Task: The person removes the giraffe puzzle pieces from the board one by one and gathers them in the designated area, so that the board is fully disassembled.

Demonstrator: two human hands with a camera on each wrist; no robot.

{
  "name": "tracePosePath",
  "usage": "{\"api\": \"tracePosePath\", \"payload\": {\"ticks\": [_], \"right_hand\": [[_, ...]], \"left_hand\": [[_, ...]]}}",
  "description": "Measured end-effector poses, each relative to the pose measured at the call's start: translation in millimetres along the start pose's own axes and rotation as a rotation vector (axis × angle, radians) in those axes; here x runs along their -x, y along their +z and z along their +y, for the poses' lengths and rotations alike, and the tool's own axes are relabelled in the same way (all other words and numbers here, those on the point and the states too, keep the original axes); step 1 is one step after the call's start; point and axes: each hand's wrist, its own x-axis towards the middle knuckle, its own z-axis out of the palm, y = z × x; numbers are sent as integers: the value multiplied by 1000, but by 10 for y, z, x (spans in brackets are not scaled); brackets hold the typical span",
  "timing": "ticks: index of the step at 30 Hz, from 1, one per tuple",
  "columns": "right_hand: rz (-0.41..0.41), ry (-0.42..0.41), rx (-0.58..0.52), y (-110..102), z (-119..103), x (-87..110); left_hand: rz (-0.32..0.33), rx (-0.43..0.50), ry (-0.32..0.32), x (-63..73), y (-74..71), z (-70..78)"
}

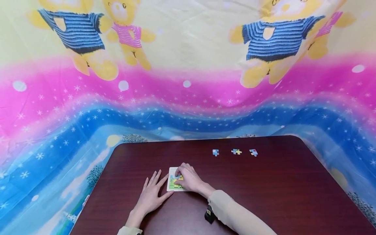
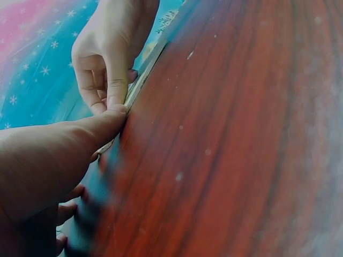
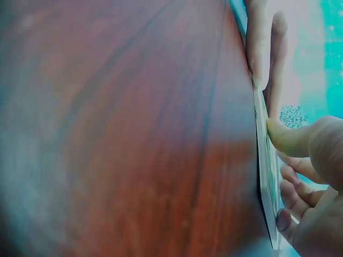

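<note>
A small jigsaw board (image 1: 171, 187) with a white border and a colourful picture lies on the dark red table. My left hand (image 1: 152, 195) rests beside it with fingers spread, thumb and forefinger touching its left edge. Over the board, my right hand (image 1: 189, 179) bends its fingers down, and thumb and forefinger pinch a puzzle piece (image 1: 178, 178) within the picture. That piece's outline is mostly covered. The right wrist view shows the board (image 3: 262, 160) edge-on, with the right thumb (image 3: 292, 140) against its face. Farther back lie three loose puzzle pieces, among them a yellow one (image 1: 236, 151).
A blue piece (image 1: 215, 152) and a blue one with red (image 1: 253, 152) flank the yellow piece. Near the right sleeve is a small black object (image 1: 209, 214). A bear-patterned cloth (image 1: 188, 98) hangs behind the table (image 1: 279, 182).
</note>
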Motion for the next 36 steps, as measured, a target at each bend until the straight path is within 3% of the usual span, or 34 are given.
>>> {"api": "tracePosePath", "payload": {"ticks": [14, 28, 36], "right_hand": [[20, 30, -33, 63, -35, 29], [11, -21, -70, 83, 6, 33], [45, -70, -59, 128, 40, 76]], "left_hand": [[-9, 24, 3, 3, -1, -4], [-34, 58, 0, -36, -22, 16], [-30, 42, 1, -24, -14, 12]]}}
